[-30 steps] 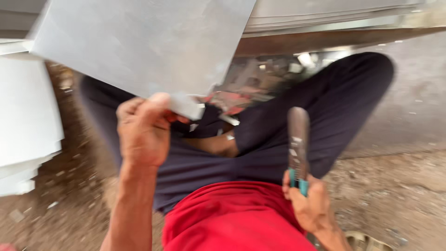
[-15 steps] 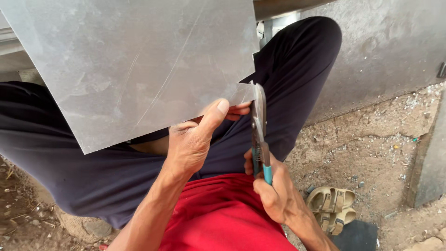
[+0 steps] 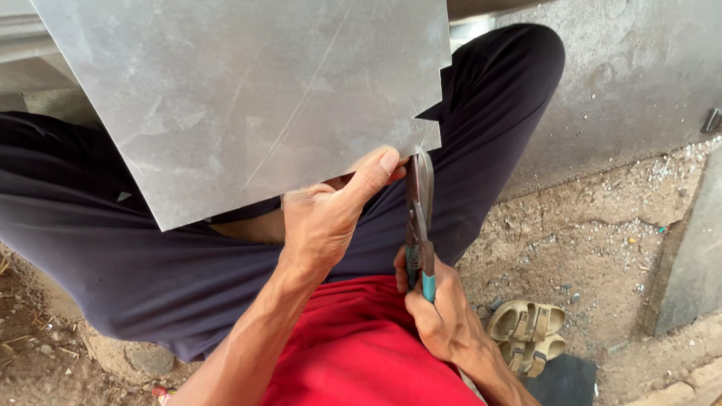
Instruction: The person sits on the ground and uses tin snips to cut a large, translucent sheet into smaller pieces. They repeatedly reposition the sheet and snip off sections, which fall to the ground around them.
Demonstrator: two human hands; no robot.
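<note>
Down over the lap, the left hand pinches the lower edge of a grey metal sheet: its thumb lies flat on the near face, pointing toward the snips, while the other fingers are tucked behind the sheet and hidden. The sheet is tilted up toward the camera, with its lower left corner hanging over the dark trousers. Fine scratch lines cross its face, and a stepped notch is cut out of its right edge, just above the thumb tip.

Right beside that thumb, the snips stand nearly upright, their grey blades meeting the bottom edge of the sheet under the notch. Whether the blades are closed or slightly parted cannot be told. The right hand is wrapped around the handles below, fingers curled tight about the teal grip, pressed against the red shirt.

Past the right hand's knuckles, a pair of tan sandals lies on the gritty dirt ground, with a dark flat piece just below them. Beyond the bent knee rises a rough grey wall. More pale sheets are stacked behind the held sheet's upper left corner.
</note>
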